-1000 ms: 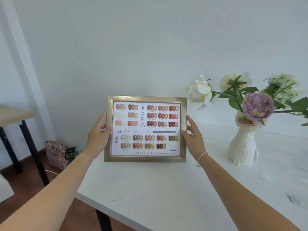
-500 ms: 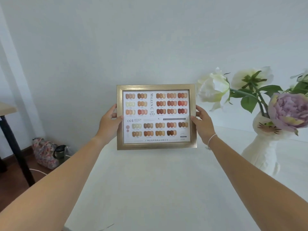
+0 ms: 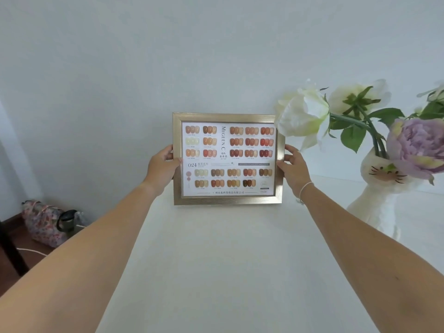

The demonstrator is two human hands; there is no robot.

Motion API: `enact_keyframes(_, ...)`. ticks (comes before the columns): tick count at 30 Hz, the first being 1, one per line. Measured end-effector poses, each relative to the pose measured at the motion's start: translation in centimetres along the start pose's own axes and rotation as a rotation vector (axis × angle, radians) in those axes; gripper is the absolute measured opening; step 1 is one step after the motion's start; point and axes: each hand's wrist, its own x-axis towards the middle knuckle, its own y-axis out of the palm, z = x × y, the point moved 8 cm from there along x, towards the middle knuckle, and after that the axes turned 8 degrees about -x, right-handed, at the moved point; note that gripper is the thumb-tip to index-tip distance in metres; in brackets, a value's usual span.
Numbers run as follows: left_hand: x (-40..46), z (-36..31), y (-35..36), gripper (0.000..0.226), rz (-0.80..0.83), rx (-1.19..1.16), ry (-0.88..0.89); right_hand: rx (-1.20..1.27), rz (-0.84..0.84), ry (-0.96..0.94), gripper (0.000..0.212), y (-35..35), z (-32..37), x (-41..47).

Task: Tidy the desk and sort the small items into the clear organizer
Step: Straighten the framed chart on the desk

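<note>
Frame [image 3: 227, 200] now farther back on white desk [image 3: 216, 272].

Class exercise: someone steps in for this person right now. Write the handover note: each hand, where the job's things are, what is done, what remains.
Left hand grips the framed colour chart by its left edge; right hand holds its right edge.
The chart is upright at the back of the white desk, near the wall, beside the cat vase of flowers.
Done: cannot tell.
Left: release the chart; the clear organizer and small items are out of view, sorting unconfirmed.
</note>
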Motion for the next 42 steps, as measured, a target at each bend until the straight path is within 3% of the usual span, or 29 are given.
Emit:
enact_keyframes(7,1.1,0.9,1.2,0.041,0.025,-0.018,-0.012,-0.013,-0.013,0.035,0.052,-0.6,-1.1,0.8)
enact_keyframes(25,1.5,1.2,2.0,0.043,0.027,0.023,-0.008,-0.046,-0.025,0.001,0.050,-1.0,-1.4,0.6)
enact_keyframes(34,-3.1,-0.4,1.2,0.052,-0.103,0.150,0.000,-0.036,-0.044,0.015,0.049,-4.1,-1.2,-4.9)
enact_keyframes(37,-5.5,-1.5,2.5,0.043,-0.050,0.119,0.022,-0.033,-0.037,0.015,0.046,-5.9,-1.2,-7.8)
enact_keyframes(42,-9.9,-2.7,7.6,0.049,0.087,0.093,0.018,-0.035,-0.034,0.005,0.043,-9.3,-1.6,-12.9)
